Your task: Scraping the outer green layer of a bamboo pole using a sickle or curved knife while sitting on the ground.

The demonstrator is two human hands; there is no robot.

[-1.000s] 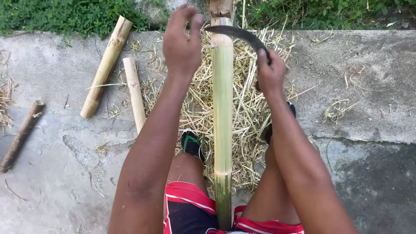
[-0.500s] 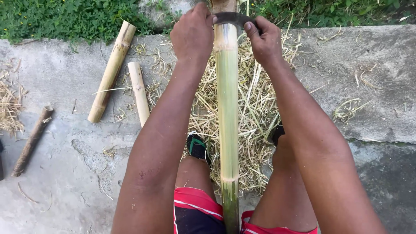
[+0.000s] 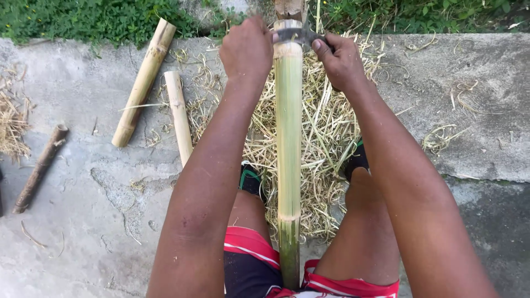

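Both hands at far end of green bamboo pole (image 3: 289, 138) between the knees: left hand (image 3: 247, 48), right hand (image 3: 339, 60) each clenched on curved blade (image 3: 298, 36). Shavings (image 3: 323, 121) piled below; most skin still green.

Three bamboo poles (image 3: 289, 138) (image 3: 144, 81) (image 3: 179, 116), one dark stick (image 3: 40, 168), one blade (image 3: 295, 35), two hands (image 3: 247, 48) (image 3: 341, 62).

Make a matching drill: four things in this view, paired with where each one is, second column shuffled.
Things:
1. green bamboo pole
2. curved blade
3. dark stick
4. two short bamboo pieces

Places:
A. far left on the concrete
B. across the pole's far end, between both hands
C. between the person's legs, running away from them
D. left of the straw pile

Pairs: 1-C, 2-B, 3-A, 4-D
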